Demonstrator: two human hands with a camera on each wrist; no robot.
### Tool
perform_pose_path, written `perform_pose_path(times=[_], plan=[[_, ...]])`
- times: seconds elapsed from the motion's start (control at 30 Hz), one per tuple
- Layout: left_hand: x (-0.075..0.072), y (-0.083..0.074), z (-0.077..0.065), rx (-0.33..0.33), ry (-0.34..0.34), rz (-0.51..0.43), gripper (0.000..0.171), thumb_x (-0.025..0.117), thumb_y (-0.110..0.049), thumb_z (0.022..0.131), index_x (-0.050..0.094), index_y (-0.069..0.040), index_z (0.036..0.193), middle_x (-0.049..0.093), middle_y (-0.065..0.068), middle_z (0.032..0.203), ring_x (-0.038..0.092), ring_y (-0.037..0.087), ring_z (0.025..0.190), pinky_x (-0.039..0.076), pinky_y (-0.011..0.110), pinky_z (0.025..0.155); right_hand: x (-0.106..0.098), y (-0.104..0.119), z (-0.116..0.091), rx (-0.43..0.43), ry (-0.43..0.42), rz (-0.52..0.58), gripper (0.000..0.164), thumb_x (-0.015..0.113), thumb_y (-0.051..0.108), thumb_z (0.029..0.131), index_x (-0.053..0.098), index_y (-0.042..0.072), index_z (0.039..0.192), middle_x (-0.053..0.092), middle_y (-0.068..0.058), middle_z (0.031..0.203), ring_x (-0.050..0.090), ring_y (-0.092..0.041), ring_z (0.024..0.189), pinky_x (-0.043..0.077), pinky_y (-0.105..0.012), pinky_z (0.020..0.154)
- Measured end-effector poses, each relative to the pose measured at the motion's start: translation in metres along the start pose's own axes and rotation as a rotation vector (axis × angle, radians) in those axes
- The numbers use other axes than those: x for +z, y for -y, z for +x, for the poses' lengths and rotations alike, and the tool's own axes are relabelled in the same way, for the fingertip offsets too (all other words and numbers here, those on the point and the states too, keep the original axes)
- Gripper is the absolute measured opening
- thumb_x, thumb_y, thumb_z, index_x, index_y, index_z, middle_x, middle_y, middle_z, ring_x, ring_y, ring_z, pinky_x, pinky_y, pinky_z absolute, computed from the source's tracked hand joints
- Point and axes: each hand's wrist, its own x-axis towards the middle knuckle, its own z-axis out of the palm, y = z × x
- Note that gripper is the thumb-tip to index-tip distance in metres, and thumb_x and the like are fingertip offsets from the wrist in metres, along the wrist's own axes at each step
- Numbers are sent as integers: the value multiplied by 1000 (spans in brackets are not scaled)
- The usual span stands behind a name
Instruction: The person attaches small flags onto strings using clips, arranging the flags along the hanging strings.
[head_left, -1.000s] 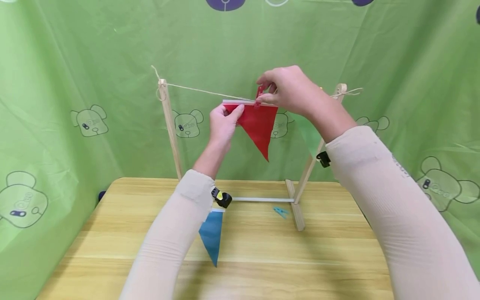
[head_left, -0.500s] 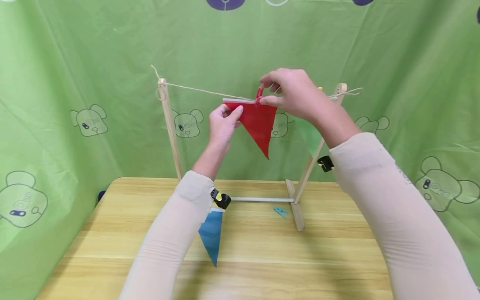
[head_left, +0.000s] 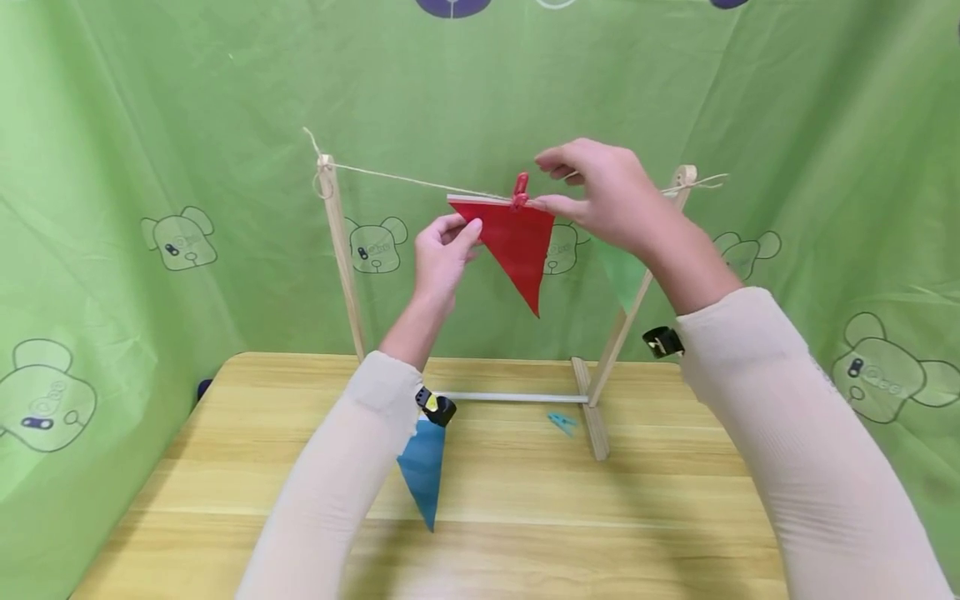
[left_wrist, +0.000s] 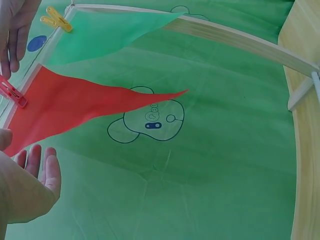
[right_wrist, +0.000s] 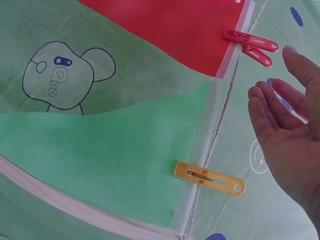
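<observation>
A red pennant (head_left: pixel 517 242) hangs from the string (head_left: pixel 405 177), fastened by a red clothespin (head_left: pixel 521 192) at its white top band. My left hand (head_left: pixel 442 254) is at the pennant's left corner, thumb overlapping its front. The left wrist view shows this hand's fingers (left_wrist: pixel 51 170) spread loosely apart from the thumb. My right hand (head_left: pixel 611 192) is just right of the clothespin, fingers and thumb parted. In the right wrist view, a gap separates that hand from the red clothespin (right_wrist: pixel 252 45). A green pennant (right_wrist: pixel 110 160) hangs beside it under a yellow clothespin (right_wrist: pixel 210 178).
The string runs between two wooden posts, the left post (head_left: pixel 341 250) and the right post (head_left: pixel 626 321). A white bar (head_left: pixel 517 397) joins them low down. On the wooden table (head_left: pixel 525 517) lie a blue pennant (head_left: pixel 423 467), partly hidden by my left forearm, and a blue clothespin (head_left: pixel 561 423).
My right hand has let go of the red clothespin and drawn away rightward. My left hand has loosened and slipped slightly down at the red pennant's corner.
</observation>
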Motion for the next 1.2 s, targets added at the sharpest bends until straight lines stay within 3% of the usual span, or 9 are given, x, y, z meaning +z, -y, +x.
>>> perform_pose_path(times=[0.13,0.23,0.43,0.7,0.83,1.2], plan=[[-7,3,-5,14,13,-1,30,70,-11,99,66,2,126,72,11,108,72,31,106,60,31,90,2,-1,-11,4,-30,35,54,75,23,96,57,6,145,60,-14,144,61,-34,129,50,-48,110],[-14,5,-10,23,34,-1,31,69,-11,99,66,0,129,72,16,117,69,34,115,59,29,91,6,-2,-20,2,-56,64,55,74,24,98,55,9,147,58,-12,147,61,-34,130,50,-48,111],[-26,8,-19,44,65,28,39,68,-14,100,62,-2,136,69,13,132,70,21,115,58,30,98,17,-5,-38,-56,-161,147,55,74,16,97,54,7,147,57,-10,150,60,-30,132,49,-44,111],[-43,11,-35,121,117,72,43,66,-14,101,58,-2,141,63,15,142,59,27,134,49,26,110,36,-11,-63,-130,-283,204,53,74,8,95,56,4,145,54,-3,153,52,-18,140,48,-29,111],[-52,14,-43,127,144,125,47,65,-17,102,54,-4,145,60,13,146,56,23,137,45,26,114,45,-17,-78,-142,-347,265,55,75,2,93,56,5,145,55,-5,153,52,-18,140,46,-22,112],[-75,26,-60,125,238,276,60,67,-30,101,46,-10,154,53,10,155,51,23,142,39,34,121,72,-32,-117,-102,-419,444,61,71,-13,88,56,3,144,51,-11,156,49,-8,142,44,-23,114]])
